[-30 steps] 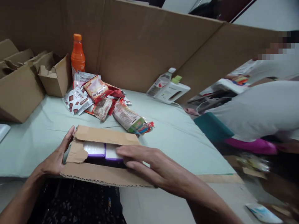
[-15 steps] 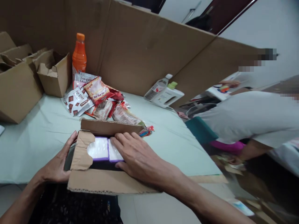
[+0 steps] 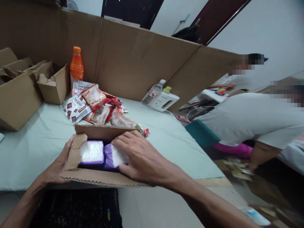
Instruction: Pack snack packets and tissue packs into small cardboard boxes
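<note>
An open cardboard box (image 3: 102, 177) stands at the table's front edge with its flaps up. Inside are two white and purple packs that look like tissue packs. The left tissue pack (image 3: 92, 152) lies flat near the torn end flap. The right tissue pack (image 3: 116, 156) is tilted, and my right hand (image 3: 134, 155) is closed over it, with its fingers on the far side and thumb on the near side. My left hand (image 3: 58, 166) grips the box's left end from outside; some of its fingers are hidden behind the cardboard.
Snack packets (image 3: 95, 101) are piled beyond the box, near an orange bottle (image 3: 77, 65). Other cardboard boxes (image 3: 19, 98) stand at left. A clear bottle (image 3: 154, 91) and a white jug (image 3: 165, 100) lean by the cardboard partition (image 3: 133, 53). A person (image 3: 249, 117) bends at right.
The right tissue pack has come up at a tilt in my right hand, apart from the left pack. The view has shifted a little; my left hand stays at the box's end.
</note>
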Tool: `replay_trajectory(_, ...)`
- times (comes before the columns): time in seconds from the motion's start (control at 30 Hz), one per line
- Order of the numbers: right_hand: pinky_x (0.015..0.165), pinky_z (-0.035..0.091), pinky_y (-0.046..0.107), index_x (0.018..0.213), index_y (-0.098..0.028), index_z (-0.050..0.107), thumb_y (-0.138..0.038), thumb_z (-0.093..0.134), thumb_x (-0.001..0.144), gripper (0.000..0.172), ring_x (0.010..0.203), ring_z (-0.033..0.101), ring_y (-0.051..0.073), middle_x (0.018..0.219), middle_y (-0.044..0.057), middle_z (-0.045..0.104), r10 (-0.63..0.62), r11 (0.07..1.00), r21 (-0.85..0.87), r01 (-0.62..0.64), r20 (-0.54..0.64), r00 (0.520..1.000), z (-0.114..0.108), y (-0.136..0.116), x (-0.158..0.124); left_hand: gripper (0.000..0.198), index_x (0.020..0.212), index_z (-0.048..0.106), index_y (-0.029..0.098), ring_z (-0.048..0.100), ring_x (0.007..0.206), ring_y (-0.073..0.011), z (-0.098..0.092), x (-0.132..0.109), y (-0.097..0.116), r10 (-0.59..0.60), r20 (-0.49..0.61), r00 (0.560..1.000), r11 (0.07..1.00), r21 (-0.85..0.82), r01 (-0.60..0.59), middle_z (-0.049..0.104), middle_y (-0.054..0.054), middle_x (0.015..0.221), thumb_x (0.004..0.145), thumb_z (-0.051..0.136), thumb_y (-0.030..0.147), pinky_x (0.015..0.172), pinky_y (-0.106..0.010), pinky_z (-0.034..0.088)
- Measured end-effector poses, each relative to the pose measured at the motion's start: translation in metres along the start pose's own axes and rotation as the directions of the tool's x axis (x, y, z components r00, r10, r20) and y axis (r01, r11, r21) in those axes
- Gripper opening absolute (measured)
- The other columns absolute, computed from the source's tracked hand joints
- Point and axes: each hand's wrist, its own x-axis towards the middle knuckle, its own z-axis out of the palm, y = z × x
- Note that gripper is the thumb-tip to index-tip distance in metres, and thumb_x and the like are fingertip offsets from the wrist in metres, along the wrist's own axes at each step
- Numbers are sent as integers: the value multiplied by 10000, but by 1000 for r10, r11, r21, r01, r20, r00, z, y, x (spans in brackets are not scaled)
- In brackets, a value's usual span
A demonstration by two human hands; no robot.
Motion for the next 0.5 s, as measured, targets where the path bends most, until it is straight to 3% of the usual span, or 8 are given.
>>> replay_trajectory(0.1, 993, 409, 438, 1003, -160, 719, -218, 706, 789, 222, 1031, 604, 283, 1068, 124, 738, -8, 999, 35, 10, -44, 999, -10, 4, -14, 1164, 1681, -1, 383, 130, 1596, -485, 5, 3, 6, -24, 26, 999, 999, -24, 25, 57, -59, 1779, 825, 755, 609, 1261, -721, 175)
replay_trajectory(0.23, 943, 465, 422, 985, -125, 715, -206, 697, 821, 184, 982, 647, 282, 1060, 158, 743, 27, 998, -52, -20, 142, 990, -8, 6, -12, 1127, 1684, 64, 333, 211, 1588, -457, 14, 16, 24, 28, 47, 998, 999, 27, -29, 175, -102, 1750, 803, 766, 336, 1273, -673, 221)
replay_trajectory(0.3, 905, 489, 408, 973, -119, 707, -202, 681, 827, 170, 952, 659, 277, 1038, 161, 741, 19, 998, -56, -11, 152, 988, -8, 6, -12, 1127, 1683, 53, 332, 229, 1584, -447, 16, 23, 31, 55, 54, 997, 995, 76, -60, 210, -113, 1735, 798, 751, 295, 1271, -664, 239)
replay_trajectory(0.4, 846, 527, 407, 1038, -150, 688, -244, 667, 829, 230, 927, 668, 273, 1035, 134, 736, -20, 999, 42, 23, -78, 997, -18, 13, -28, 1151, 1679, 20, 356, 227, 1585, -444, 16, 28, 33, 57, 75, 996, 989, 131, -67, 185, -103, 1742, 786, 744, 293, 1269, -672, 236)
replay_trajectory(0.5, 777, 566, 399, 1146, -239, 650, -301, 627, 883, 271, 907, 692, 265, 1071, 79, 738, 26, 988, 149, 40, -421, 907, -34, 37, -67, 1160, 1678, 10, 367, 250, 1575, -457, 11, 28, 25, 48, 57, 997, 983, 174, -57, 162, -102, 1749, 785, 749, 317, 1257, -693, 251)
